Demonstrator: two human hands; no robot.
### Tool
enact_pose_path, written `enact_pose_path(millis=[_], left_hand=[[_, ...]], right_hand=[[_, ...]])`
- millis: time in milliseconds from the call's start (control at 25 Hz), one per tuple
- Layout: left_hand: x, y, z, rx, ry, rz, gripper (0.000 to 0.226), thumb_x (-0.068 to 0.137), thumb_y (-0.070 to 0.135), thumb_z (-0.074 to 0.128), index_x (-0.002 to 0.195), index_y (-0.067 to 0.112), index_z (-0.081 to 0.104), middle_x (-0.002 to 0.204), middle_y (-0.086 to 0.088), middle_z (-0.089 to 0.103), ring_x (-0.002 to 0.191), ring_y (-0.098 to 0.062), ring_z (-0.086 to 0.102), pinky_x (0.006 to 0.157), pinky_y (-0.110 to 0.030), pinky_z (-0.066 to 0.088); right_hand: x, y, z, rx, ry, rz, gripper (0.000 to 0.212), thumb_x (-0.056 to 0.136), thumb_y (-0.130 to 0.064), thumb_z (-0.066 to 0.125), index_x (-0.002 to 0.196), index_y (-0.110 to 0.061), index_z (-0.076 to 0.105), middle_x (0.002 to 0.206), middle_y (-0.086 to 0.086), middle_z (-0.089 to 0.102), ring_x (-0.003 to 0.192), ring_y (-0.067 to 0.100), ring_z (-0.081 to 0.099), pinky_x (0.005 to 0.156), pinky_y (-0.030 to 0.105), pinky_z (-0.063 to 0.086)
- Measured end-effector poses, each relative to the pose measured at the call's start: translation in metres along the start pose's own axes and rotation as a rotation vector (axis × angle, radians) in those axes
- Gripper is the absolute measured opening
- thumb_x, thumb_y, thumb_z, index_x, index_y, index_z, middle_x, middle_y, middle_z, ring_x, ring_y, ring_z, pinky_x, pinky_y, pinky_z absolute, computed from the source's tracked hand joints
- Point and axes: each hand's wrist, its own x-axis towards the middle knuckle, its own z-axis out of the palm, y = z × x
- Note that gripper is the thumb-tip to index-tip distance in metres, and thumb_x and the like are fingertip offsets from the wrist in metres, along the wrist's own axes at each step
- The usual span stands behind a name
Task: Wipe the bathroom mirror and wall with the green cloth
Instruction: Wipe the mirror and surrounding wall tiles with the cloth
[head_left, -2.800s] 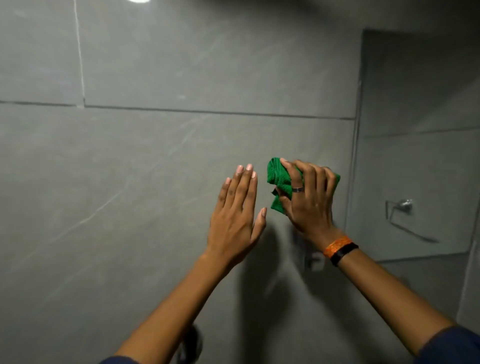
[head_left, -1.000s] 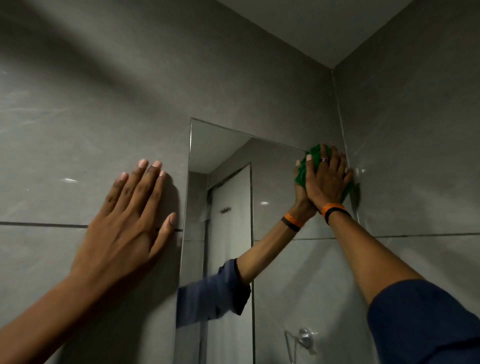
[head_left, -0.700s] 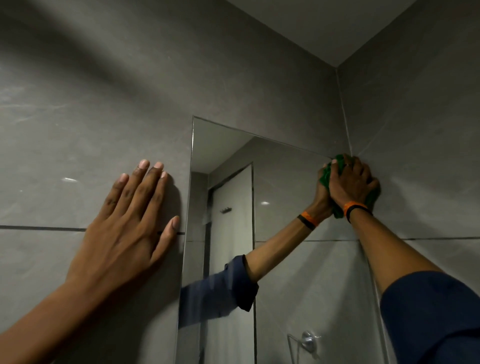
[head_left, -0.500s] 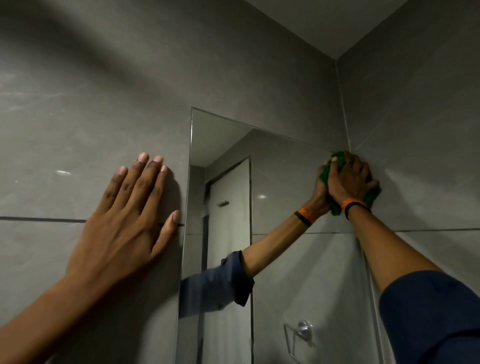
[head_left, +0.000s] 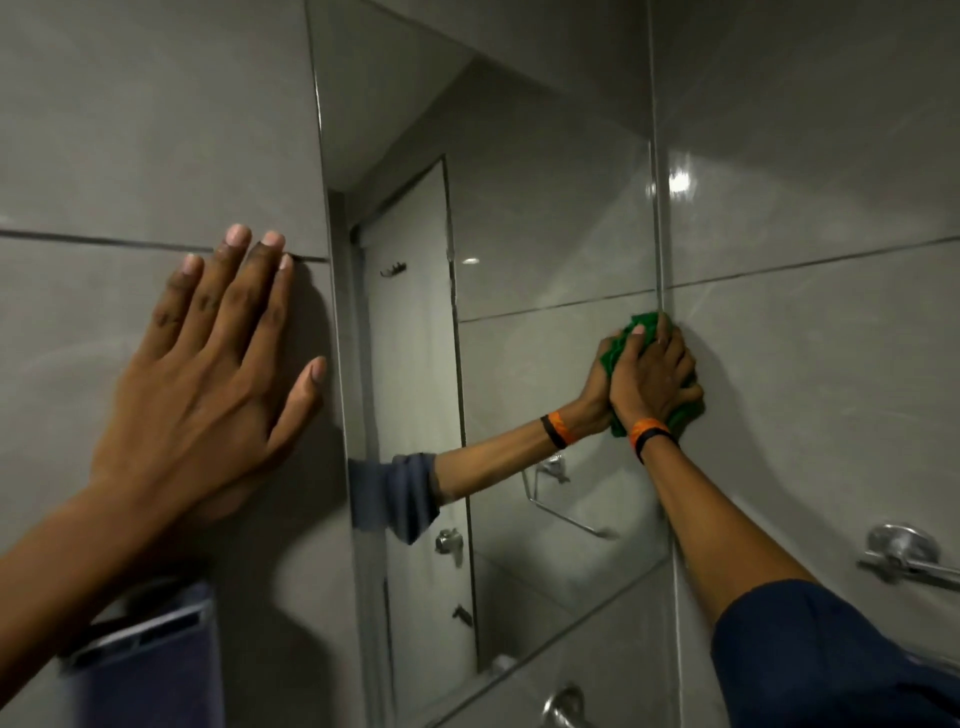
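Against the tiles, both hands up: a person faces a corner of grey wall with a mirror set into it
Left hand (head_left: 208, 374): spread flat, palm on the wall (head_left: 130, 130), fingers fanned and pointing up; thumb reaching toward the mirror's left edge just beside it
Right hand (head_left: 652, 376): curled over the green cloth (head_left: 615, 356), pressing it where the mirror's right edge meets the side wall; fingers bent around the bunched fabric
Green cloth: crumpled under the right palm, showing above the fingertips, to their left, and below the heel of the hand near the wrist
Mirror (head_left: 519, 208): between the two hands, tall pane; it reflects the right arm, its sleeve, a door and a chrome fitting
Wristbands (head_left: 649, 434): one orange, one black, side by side on the right wrist, just below the cloth
Sleeve (head_left: 831, 660): dark blue, on the right arm, low at the right
Towel bar (head_left: 909, 558): chrome, on the side wall, below and right of the right hand, well apart from it
Dark towel (head_left: 150, 670): hanging under the left forearm, blurred
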Motion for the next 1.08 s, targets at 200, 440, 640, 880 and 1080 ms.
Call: enact_pose_path(millis=[200, 440, 640, 880, 1080], left_hand=[[-0.007, 0.003, 0.000, -0.028, 0.011, 0.005, 0.078, 0.103, 0.053, 0.019, 0.160, 0.001, 0.012, 0.170, -0.019, 0.009, 0.159, -0.027, -0.002, 0.129, -0.041, -0.006], [-0.011, 0.003, 0.003, -0.036, 0.025, -0.005, 0.078, 0.103, 0.054, 0.019, 0.160, 0.002, 0.010, 0.170, -0.020, 0.009, 0.159, -0.027, -0.004, 0.129, -0.041, -0.007], [-0.011, 0.004, 0.004, -0.024, 0.032, -0.002, 0.077, 0.103, 0.053, 0.017, 0.160, 0.001, 0.011, 0.170, -0.020, 0.010, 0.159, -0.028, -0.003, 0.129, -0.044, -0.003], [-0.014, 0.007, 0.000, -0.013, 0.007, -0.018, 0.076, 0.104, 0.051, 0.016, 0.160, 0.001, 0.008, 0.170, -0.020, 0.006, 0.158, -0.028, -0.004, 0.129, -0.046, -0.001], [-0.013, 0.010, -0.004, -0.032, -0.030, -0.023, 0.075, 0.104, 0.050, 0.015, 0.160, 0.000, 0.007, 0.170, -0.020, 0.004, 0.158, -0.030, -0.003, 0.129, -0.048, 0.002]], right_hand=[[-0.084, 0.081, 0.008, -0.019, -0.047, 0.166, 0.052, 0.107, -0.045, 0.033, 0.155, -0.024, 0.037, 0.159, 0.006, 0.040, 0.141, 0.033, 0.037, 0.111, 0.064, 0.023], [-0.169, 0.156, 0.005, -0.031, -0.129, 0.402, 0.073, 0.092, -0.055, 0.016, 0.155, -0.024, 0.037, 0.161, 0.007, 0.037, 0.142, 0.037, 0.034, 0.113, 0.066, 0.020], [-0.189, 0.160, 0.003, 0.011, -0.111, 0.432, 0.074, 0.092, -0.052, 0.015, 0.155, -0.020, 0.036, 0.162, 0.008, 0.036, 0.144, 0.034, 0.033, 0.116, 0.063, 0.018], [-0.237, 0.145, 0.004, -0.031, -0.055, 0.160, 0.069, 0.095, -0.048, 0.020, 0.154, -0.017, 0.040, 0.156, 0.015, 0.045, 0.139, 0.037, 0.042, 0.113, 0.058, 0.030], [-0.299, 0.118, -0.011, -0.005, -0.065, -0.024, 0.062, 0.098, -0.043, 0.028, 0.154, -0.020, 0.037, 0.155, 0.010, 0.045, 0.136, 0.034, 0.045, 0.111, 0.053, 0.033]])
